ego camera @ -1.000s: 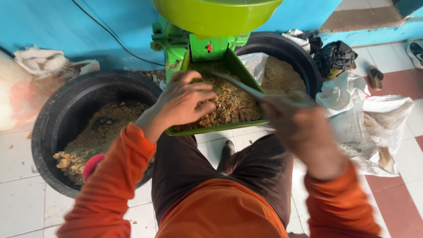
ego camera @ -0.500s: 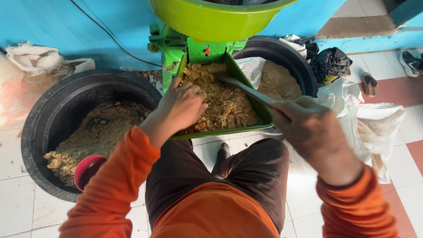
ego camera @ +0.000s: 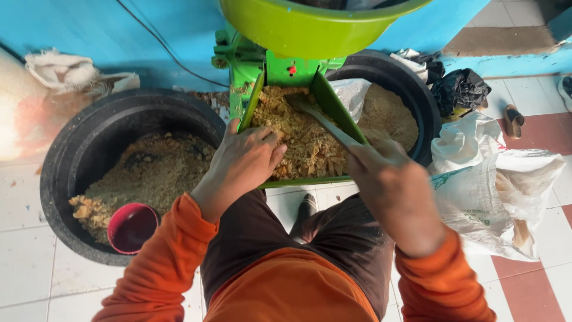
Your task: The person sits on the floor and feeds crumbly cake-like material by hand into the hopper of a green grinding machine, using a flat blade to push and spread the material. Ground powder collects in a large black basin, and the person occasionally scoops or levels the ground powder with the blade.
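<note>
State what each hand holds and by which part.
Right hand grips a flat stick by its near end. Left hand holds nothing, resting on the crumbly feed.

To my left a black tub (ego camera: 65, 179) holds coarse meal, with a red cup (ego camera: 131, 228) lying in it. Behind it a pale sack (ego camera: 65, 74) leans on the blue wall (ego camera: 107, 30). On my right lie a white bag (ego camera: 494, 191), a black bag (ego camera: 462, 89) and a sandal (ego camera: 512, 121).

Both hands (ego camera: 244, 164) (ego camera: 390, 185) forward, fingers curled.
</note>
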Motion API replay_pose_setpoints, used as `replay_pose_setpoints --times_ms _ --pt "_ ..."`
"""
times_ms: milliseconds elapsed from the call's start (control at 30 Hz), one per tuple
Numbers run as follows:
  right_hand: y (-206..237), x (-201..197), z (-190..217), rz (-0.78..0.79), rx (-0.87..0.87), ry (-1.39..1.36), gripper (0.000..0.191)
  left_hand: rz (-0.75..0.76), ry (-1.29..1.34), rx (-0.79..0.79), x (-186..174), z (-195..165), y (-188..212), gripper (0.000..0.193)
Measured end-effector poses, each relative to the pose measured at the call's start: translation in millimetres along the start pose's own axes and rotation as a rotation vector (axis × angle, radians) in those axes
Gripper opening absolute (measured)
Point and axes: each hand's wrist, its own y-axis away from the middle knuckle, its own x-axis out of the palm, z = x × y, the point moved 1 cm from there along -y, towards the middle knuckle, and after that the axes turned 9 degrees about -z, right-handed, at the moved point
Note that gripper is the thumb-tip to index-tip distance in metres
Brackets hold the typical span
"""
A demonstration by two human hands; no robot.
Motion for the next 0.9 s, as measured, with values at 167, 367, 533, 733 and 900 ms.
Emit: replay_pose_setpoints --times_ms 167,367,533,733,900 --pt "0.6 21.4 -4.7 -0.008 -0.096 0.068 0.016 -0.265 0.023 0.068 4.9 1.6 2.8 0.034" --pt "19.5 6.6 -5.4 0.006 0.035 -0.045 0.016 -0.177 -0.019 0.026 6.6 2.0 2.7 0.038" --pt "6.9 37.3 1.9 0.074 0.050 0.058 0.016 -0.044 0.000 -0.026 1.2 0.0 2.7 0.037" --pt "36.2 6.8 8.1 -0.040 0.047 0.052 0.016 -0.156 -0.033 0.024 4.6 2.1 0.2 0.039" --pt "26.8 23.7 12.3 0.028 -0.022 0.066 0.019 -0.161 -0.016 0.056 8.4 3.5 0.5 0.040"
